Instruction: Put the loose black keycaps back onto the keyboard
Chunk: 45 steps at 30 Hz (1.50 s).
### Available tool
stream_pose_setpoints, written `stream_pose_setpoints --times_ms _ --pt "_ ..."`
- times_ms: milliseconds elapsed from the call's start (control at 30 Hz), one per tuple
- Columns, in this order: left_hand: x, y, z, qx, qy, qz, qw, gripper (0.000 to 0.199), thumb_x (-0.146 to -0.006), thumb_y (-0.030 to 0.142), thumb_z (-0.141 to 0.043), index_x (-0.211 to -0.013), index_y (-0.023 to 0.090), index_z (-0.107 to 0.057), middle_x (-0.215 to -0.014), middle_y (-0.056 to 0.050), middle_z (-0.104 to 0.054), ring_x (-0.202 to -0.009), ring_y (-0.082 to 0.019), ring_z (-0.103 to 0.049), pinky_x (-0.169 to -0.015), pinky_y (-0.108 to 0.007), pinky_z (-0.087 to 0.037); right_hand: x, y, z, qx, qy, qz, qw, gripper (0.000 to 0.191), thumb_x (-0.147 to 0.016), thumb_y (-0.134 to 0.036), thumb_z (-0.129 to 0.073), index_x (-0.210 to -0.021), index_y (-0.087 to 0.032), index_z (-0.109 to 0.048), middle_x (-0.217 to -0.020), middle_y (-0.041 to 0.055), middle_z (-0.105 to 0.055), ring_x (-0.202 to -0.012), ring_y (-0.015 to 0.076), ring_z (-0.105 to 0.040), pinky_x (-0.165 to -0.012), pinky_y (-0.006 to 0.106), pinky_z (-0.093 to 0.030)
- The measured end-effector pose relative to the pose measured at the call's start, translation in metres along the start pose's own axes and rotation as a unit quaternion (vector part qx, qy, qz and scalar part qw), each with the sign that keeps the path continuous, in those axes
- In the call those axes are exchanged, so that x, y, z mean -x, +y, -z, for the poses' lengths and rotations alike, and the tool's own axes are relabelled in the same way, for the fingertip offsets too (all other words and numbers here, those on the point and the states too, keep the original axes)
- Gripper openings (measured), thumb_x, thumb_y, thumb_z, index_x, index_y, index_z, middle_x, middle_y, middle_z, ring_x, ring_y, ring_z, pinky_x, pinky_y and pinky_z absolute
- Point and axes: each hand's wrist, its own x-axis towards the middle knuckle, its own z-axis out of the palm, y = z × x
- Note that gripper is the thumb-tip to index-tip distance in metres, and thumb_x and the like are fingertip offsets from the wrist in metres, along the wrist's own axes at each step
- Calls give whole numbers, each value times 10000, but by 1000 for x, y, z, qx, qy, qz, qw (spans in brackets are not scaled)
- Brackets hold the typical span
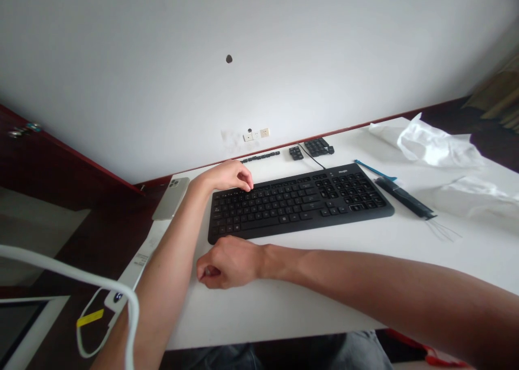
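Observation:
A black keyboard (267,210) lies slightly angled on the white table; its number pad and some keys at the right have bare sockets without keycaps. My left hand (233,174) is at the keyboard's upper left, thumb and fingertips pinched together over the top row. Whatever is between those fingertips is too small to make out. Just in front of the keyboard's lower left corner, my right hand (229,263) rests with its fingers curled closed; what they hold, if anything, is hidden. Removed keycaps (261,156) stand in a row behind the keyboard, with more grouped keycaps (317,147) further right.
Right of the keyboard lie a blue stick-like tool (377,171) and a black tool (405,198) with thin wires at its end. Crumpled white plastic (441,143) lies beyond. At the left edge are a phone (172,198) and a white power strip (141,254). A white cable (132,316) arches nearby.

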Motion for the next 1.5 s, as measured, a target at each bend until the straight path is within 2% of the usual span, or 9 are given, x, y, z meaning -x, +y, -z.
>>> stream_pose_setpoints --times_ms 333,500,600,767,967,1067,1267,1500 --pt "0 3 -1 -25 -2 11 1000 159 -786 316 -724 -887 223 -805 -885 -21 -797 -849 -195 -719 -761 -264 -497 0 0 0 -3 2 -11 1000 95 -889 -187 -619 -913 -208 -709 -760 -50 -695 -678 105 -591 -661 222 -397" --pt "-1 1 -2 -50 18 41 998 278 -750 336 -766 -1007 232 -789 -979 -30 -793 -876 -200 -708 -751 -257 -490 -1 1 -2 -6 5 -8 1000 100 -891 -197 -614 -912 -205 -711 -756 -51 -691 -671 103 -576 -658 221 -394" --pt "-2 -6 -2 -32 7 58 998 320 -743 359 -776 -1038 235 -797 -1037 -39 -793 -907 -209 -710 -768 -255 -489 -1 2 -2 -4 4 -3 1000 105 -895 -200 -607 -915 -202 -709 -766 -48 -693 -687 106 -583 -671 220 -401" --pt "-4 -15 -3 -18 -14 53 998 307 -750 419 -761 -985 227 -805 -963 -27 -795 -871 -200 -702 -760 -245 -477 -1 1 -2 -1 3 -4 1000 109 -897 -206 -605 -921 -208 -712 -777 -48 -700 -701 107 -598 -686 221 -410" --pt "-5 -6 -5 -52 -11 65 996 269 -754 378 -749 -966 216 -786 -896 -23 -776 -795 -187 -674 -698 -247 -447 -1 1 -2 -2 3 -5 1000 113 -893 -200 -609 -922 -208 -718 -770 -46 -692 -683 104 -582 -676 216 -407" --pt "-5 -2 -5 -58 -18 77 995 255 -769 357 -736 -973 211 -781 -909 -26 -772 -792 -185 -666 -701 -252 -440 -2 1 -2 -2 6 -5 1000 121 -893 -205 -604 -927 -206 -720 -769 -43 -690 -689 107 -585 -676 215 -408" --pt "-4 -6 -4 -52 -27 60 996 254 -799 369 -716 -986 208 -776 -920 -27 -777 -800 -177 -668 -721 -249 -442 -2 1 -2 -3 1 -6 1000 137 -899 -208 -596 -941 -195 -725 -786 -36 -700 -702 110 -590 -684 214 -414" --pt "-6 -5 -4 -58 -30 49 997 192 -806 288 -712 -965 195 -765 -949 -41 -789 -855 -183 -702 -735 -242 -463 -1 0 -1 -6 3 -4 1000 132 -893 -199 -603 -938 -193 -727 -776 -38 -691 -679 102 -579 -675 205 -412"
